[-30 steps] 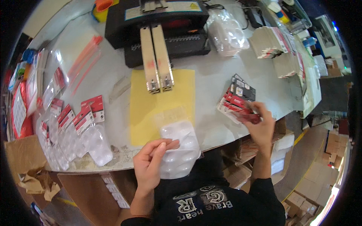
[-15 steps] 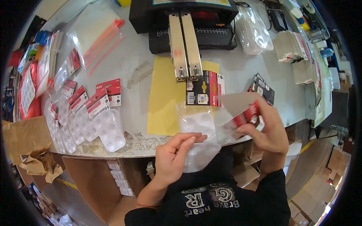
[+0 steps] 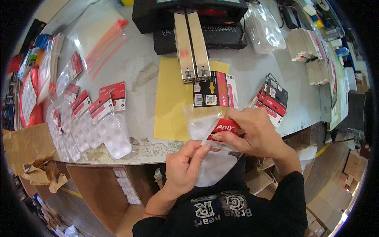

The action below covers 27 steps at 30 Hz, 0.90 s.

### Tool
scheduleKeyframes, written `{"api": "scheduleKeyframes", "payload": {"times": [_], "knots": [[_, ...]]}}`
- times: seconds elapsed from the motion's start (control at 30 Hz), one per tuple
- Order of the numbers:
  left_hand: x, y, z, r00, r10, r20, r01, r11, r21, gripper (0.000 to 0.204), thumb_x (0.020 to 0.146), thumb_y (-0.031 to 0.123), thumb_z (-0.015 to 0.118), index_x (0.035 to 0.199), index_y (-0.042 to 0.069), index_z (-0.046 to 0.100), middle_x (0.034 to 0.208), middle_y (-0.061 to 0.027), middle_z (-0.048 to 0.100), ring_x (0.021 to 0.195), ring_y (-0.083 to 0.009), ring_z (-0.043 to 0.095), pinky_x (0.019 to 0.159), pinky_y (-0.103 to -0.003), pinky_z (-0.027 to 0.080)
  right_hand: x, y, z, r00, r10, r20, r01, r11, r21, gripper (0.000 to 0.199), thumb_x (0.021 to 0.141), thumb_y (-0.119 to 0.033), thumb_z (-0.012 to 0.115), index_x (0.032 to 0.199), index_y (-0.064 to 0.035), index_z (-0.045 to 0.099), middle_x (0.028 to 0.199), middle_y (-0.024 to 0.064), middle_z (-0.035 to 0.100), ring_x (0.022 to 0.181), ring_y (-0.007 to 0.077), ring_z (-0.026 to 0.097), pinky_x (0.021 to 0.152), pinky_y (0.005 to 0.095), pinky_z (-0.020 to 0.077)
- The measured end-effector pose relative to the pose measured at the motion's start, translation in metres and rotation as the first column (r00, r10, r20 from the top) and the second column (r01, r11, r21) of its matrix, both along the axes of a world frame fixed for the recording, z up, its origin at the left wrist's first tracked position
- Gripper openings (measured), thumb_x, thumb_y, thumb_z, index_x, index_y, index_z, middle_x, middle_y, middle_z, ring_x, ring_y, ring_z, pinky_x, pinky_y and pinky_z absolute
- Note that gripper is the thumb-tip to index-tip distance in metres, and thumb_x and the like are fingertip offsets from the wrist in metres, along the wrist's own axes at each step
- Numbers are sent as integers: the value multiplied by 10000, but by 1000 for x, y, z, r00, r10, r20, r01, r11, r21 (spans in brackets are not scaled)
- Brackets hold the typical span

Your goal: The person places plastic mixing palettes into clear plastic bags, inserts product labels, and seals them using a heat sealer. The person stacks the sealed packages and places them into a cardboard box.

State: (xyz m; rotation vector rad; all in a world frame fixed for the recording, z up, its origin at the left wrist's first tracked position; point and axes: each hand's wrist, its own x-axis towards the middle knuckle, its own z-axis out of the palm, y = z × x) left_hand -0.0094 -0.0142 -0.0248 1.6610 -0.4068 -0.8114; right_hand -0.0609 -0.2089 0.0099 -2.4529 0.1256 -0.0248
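Observation:
My left hand (image 3: 182, 168) pinches the edge of a clear plastic bag with a white paint palette (image 3: 215, 170) inside, held at the front edge of the table. My right hand (image 3: 254, 132) grips a folded red header card (image 3: 225, 126) at the bag's top edge; whether the card lies over or inside the edge I cannot tell. Behind them, partly covered, another bagged white palette (image 3: 196, 125) lies on the table. A black, red and white header card (image 3: 207, 90) lies flat just beyond it, by the metal arms of a black machine (image 3: 193, 41).
Bagged palettes with red cards (image 3: 116, 136) are grouped at the left. A yellow sheet (image 3: 167, 106) lies under the machine's arms. Loose header cards (image 3: 274, 98) sit at the right, card stacks (image 3: 302, 45) farther back. An open cardboard box (image 3: 96, 189) stands below the table edge.
My right hand has brought the red card leftward to the bag's top edge, beside my left fingers. Loose cards at the right are now more exposed. The view has shifted slightly.

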Motion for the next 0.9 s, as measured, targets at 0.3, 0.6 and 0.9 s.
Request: {"api": "scheduleKeyframes", "payload": {"times": [0.3,0.6,0.9], "knots": [[-2,-2,-5,957,-20,290,2,998,61,139,922,132,576,937,22,659,640,-105,602,553,-88,558,525,-261,444,-5,1,-24,979,6,206,13,995,-94,285,841,-297,663,707,-67,562,543,76,551,483,257,586,431,368,443],[11,5,-29,898,364,249,-365,930,-43,253,983,142,471,916,-60,608,753,-18,611,706,-56,485,633,-206,410,-19,-5,-21,888,-112,-446,387,705,594,158,880,-114,625,911,27,688,709,82,653,602,125,618,528,270,489],[13,1,-32,903,376,206,-374,926,-51,253,984,147,463,920,-58,596,742,-36,601,700,-60,488,624,-221,412,-26,0,-37,916,-158,-369,392,549,738,143,880,-81,621,901,50,675,718,56,642,574,87,598,482,221,471]]}}
